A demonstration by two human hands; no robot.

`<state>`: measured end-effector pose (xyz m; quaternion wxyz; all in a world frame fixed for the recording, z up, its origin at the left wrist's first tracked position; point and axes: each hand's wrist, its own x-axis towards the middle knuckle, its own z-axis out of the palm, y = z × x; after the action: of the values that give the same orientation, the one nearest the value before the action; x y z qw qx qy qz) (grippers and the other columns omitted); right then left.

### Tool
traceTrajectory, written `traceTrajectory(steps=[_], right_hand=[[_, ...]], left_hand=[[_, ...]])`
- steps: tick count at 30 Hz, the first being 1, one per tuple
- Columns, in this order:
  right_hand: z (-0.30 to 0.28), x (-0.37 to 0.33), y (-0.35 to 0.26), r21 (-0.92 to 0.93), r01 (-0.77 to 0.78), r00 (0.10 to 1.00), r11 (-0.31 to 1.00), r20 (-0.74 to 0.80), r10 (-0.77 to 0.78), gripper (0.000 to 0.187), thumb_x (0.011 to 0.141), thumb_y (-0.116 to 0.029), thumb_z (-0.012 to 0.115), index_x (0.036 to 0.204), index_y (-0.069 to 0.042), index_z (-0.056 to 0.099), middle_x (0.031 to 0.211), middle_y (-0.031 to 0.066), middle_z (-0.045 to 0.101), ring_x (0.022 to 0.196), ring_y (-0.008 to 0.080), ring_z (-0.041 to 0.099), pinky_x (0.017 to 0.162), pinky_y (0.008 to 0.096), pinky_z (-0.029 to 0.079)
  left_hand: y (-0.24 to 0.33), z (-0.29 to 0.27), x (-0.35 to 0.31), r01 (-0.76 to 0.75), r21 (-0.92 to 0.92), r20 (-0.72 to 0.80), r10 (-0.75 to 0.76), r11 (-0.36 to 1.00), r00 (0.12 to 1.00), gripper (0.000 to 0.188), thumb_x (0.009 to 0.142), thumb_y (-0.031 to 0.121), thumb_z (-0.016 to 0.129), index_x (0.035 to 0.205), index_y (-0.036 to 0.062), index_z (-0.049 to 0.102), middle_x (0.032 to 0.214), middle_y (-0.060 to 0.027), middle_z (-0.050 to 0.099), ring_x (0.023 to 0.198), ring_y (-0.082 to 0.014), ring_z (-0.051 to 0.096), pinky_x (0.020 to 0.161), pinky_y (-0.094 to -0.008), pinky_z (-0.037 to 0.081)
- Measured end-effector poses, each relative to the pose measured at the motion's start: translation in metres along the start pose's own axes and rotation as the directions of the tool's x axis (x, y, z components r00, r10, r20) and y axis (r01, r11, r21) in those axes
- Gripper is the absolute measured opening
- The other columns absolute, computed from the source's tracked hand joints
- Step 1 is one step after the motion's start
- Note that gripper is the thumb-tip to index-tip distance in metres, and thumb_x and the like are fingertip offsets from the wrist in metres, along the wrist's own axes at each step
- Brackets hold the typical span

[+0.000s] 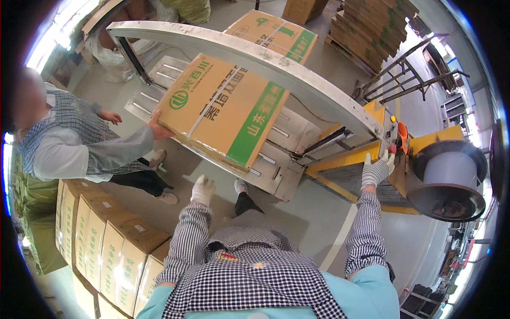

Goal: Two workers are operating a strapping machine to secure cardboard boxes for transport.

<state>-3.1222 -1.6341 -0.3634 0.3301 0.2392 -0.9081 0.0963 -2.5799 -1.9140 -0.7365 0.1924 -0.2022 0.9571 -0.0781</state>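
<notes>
A cardboard carton (212,114) with a green band and a pale strap across its top rests on the metal table (289,178) of a strapping machine, under the machine's arch (255,50). My right hand (376,171), in a striped white glove, reaches to the control box (389,133) at the arch's right foot. Its fingers are extended at a red button (392,149); exact contact is hard to tell. My left hand (203,191), also gloved, hovers in front of the carton, apart from it, fingers loosely bent with nothing visible in them. A co-worker's hand (158,127) touches the carton's left corner.
A second carton (276,33) sits beyond the arch. Several cartons (125,260) stand at the lower left, near the co-worker (69,133). A strapping spool (451,175) is beside the yellow machine frame (340,186). Flattened cardboard (366,32) is stacked at the back right.
</notes>
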Motion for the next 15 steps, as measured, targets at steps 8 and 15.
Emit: traceTrajectory(steps=[8,15], right_hand=[[-0.001,-0.001,-0.024,0.273,-0.029,0.999,0.962,-0.013,0.033,0.061,0.077,-0.022,0.077,0.127,0.001,0.049,0.13,0.0272,0.045,0.123,0.0404,0.044,0.105,0.0463,0.038],[-0.042,0.006,-0.018,-0.045,-0.055,0.991,0.998,0.118,0.06,0.054,0.079,-0.029,0.074,0.122,0.0,0.057,0.125,0.0252,0.052,0.116,0.0402,0.052,0.102,0.0462,0.042]], left_hand=[[0.042,0.059,-0.292,-0.708,0.441,0.729,-0.24,-0.552,0.641,0.06,0.1,0.04,0.037,0.148,0.006,0.028,0.158,-0.0097,0.025,0.147,-0.0288,0.019,0.118,-0.0435,0.018],[0.069,-0.022,-0.303,-0.503,-0.015,0.818,-0.3,-0.864,0.491,0.059,0.099,0.035,0.039,0.149,0.0051,0.027,0.159,-0.0098,0.023,0.146,-0.0288,0.021,0.118,-0.0439,0.017]])
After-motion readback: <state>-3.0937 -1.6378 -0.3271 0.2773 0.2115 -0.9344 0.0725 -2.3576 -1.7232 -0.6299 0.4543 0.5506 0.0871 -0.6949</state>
